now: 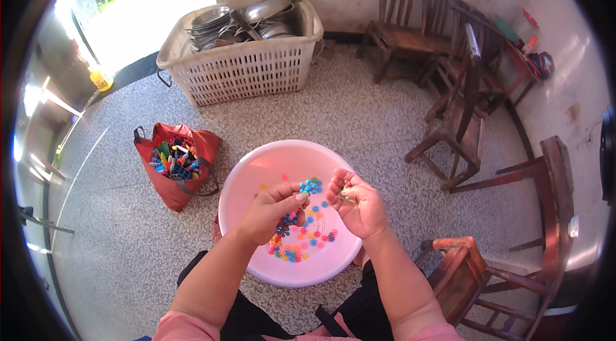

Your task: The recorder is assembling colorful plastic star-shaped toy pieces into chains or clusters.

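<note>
Both hands are held over a round pink basin [247,174]. My left hand [268,216] pinches a cluster of blue flower-shaped plastic pieces [311,185] between thumb and fingers. Below that hand, darker joined pieces [285,224] show; whether they hang from the hand or lie in the basin I cannot tell. My right hand [360,211] is turned palm up just to the right, fingers curled around a small green piece [346,194]. Many loose flower-shaped pieces [289,253] in yellow, pink, blue and orange lie on the basin's bottom, mostly at its near side.
A red bag [168,183] full of mixed toy bricks stands left of the basin. Behind is a white slatted plastic basket [247,74] holding metal pans and lids. Wooden chairs [410,33] line the right side, one low wooden seat [459,270] close by my right arm. The floor is speckled.
</note>
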Available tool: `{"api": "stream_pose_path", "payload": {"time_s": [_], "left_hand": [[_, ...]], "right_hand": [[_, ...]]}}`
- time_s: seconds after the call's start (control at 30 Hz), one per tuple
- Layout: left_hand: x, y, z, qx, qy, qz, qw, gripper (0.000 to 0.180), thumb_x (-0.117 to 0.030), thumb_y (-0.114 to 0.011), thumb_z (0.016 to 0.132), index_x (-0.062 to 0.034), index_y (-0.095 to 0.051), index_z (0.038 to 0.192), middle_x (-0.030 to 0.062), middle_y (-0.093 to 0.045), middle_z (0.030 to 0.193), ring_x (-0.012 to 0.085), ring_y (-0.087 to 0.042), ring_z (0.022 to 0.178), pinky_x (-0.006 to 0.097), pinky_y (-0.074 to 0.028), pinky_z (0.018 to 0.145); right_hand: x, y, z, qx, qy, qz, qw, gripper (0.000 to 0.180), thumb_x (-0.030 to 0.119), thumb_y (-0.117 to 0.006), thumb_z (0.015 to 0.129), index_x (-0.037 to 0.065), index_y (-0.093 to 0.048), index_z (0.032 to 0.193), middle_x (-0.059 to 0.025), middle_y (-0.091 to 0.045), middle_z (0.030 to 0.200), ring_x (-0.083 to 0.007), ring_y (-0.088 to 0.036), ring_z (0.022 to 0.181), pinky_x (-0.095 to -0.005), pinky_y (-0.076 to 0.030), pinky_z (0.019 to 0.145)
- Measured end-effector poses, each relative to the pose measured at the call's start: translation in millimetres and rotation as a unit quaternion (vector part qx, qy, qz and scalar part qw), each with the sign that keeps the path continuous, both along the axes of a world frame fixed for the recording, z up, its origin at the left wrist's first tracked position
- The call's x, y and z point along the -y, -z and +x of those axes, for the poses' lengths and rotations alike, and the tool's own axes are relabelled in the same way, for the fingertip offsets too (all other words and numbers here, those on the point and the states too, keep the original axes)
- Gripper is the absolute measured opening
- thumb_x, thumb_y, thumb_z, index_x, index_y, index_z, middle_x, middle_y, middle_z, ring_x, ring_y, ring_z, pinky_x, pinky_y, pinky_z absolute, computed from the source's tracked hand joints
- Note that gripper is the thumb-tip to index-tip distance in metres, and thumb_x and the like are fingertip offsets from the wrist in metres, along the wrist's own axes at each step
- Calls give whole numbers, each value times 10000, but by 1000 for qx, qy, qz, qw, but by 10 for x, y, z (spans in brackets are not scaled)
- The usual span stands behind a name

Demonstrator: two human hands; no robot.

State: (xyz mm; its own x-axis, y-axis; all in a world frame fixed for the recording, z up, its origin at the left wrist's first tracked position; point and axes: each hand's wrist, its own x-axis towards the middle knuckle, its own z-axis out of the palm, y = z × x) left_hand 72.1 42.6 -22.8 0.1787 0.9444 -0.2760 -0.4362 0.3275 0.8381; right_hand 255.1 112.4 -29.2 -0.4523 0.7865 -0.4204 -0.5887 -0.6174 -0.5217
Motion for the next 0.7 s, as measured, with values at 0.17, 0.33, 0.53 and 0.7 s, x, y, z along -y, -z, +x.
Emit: {"api": "stream_pose_path", "payload": {"time_s": [0.17,0.33,0.53,0.7], "left_hand": [[-29,39,17,12,-16,-64,998,287,-309,-478,913,-41,-570,961,36,-577,829,110,-540,641,235,-450,597],[-16,29,90,12,19,-53,998,265,-301,-484,913,-50,-568,931,36,-592,839,112,-551,665,241,-455,613],[-4,69,130,-20,46,-25,998,283,-318,-482,912,-46,-557,939,33,-588,842,113,-556,690,244,-456,647],[-13,63,161,-11,54,-19,998,291,-306,-473,921,-38,-567,985,22,-585,844,92,-520,655,231,-447,641]], "right_hand": [[38,-24,128,-26,-63,29,997,232,24,-386,886,-41,-449,1100,-136,-527,1033,-198,-571,909,-330,-518,797],[43,-34,184,-71,-107,47,991,300,51,-428,892,-43,-436,1177,-110,-552,994,-144,-561,729,-237,-498,643],[33,-123,290,-47,-139,89,985,284,114,-490,892,-6,-472,1150,-79,-546,962,-127,-540,664,-251,-470,647],[52,-86,317,61,-107,112,986,233,85,-491,886,-9,-496,1099,-87,-556,937,-127,-566,707,-252,-501,675]]}}
